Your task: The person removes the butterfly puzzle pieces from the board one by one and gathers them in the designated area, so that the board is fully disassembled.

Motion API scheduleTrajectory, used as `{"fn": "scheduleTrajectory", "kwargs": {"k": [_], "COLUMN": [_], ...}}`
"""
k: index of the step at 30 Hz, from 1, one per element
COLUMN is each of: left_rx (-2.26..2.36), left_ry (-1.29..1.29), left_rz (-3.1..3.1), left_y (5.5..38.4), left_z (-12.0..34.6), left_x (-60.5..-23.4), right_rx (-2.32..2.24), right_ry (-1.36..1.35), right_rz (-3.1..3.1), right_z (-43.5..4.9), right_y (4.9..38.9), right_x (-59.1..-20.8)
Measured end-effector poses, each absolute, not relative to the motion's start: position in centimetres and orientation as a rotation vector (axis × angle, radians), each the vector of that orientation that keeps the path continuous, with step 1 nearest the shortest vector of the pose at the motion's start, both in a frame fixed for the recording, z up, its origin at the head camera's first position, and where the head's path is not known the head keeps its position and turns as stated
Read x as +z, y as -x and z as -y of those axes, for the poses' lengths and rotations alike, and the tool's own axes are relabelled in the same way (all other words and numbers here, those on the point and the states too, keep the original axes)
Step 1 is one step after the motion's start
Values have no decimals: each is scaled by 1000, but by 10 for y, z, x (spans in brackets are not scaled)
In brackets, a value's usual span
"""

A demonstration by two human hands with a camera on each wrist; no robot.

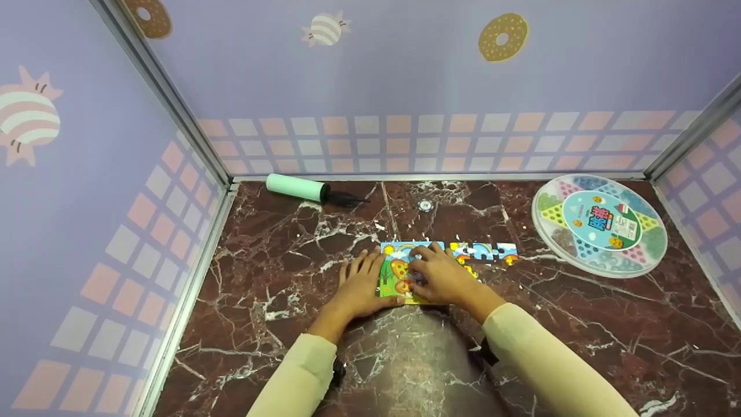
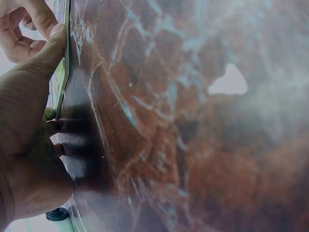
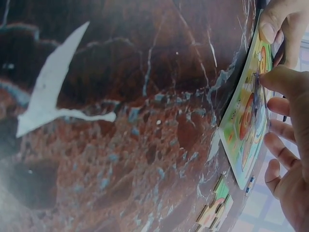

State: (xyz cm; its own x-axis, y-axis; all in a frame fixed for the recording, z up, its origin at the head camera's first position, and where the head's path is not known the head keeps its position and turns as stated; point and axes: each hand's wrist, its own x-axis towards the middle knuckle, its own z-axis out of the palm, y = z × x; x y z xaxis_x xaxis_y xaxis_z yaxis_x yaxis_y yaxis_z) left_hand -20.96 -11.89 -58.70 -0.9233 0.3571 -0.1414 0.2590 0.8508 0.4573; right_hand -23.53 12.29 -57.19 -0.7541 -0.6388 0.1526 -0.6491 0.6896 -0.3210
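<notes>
A picture puzzle board (image 1: 389, 289) with a butterfly on it lies flat on the marble-patterned table. My left hand (image 1: 362, 286) rests at its left side, fingers extended; the thumb (image 2: 57, 43) presses on the near edge. Over the board's right half, my right hand (image 1: 443, 275) bends its fingers and pinches a small purplish puzzle piece (image 1: 417, 278), mostly hidden by the fingers. Seen from the right wrist, the thumb (image 3: 280, 79) is right at the board's surface. Loose puzzle pieces (image 1: 483, 251) lie in a row just right of the board.
A mint-green hand pump (image 1: 295, 187) with a black nozzle lies at the back left. Behind the board sits a small round chip (image 1: 425, 205). At the right is a round, clear-lidded board game box (image 1: 599, 226). Patterned walls (image 1: 405, 142) enclose the table's back and sides.
</notes>
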Motion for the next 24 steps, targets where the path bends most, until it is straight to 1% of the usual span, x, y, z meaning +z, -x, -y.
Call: {"fn": "scheduleTrajectory", "kwargs": {"k": [16,24], "left_rx": [648,665], "left_ry": [-468,-459], "left_rz": [-2794,-2777], "left_y": [209,210], "left_z": [118,119], "left_x": [-588,-588], "right_rx": [487,403], "right_ry": [-1100,-1061], "right_rz": [2741,2720], "right_z": [-130,-139], "right_y": [233,234], "right_x": [-576,-577]}}
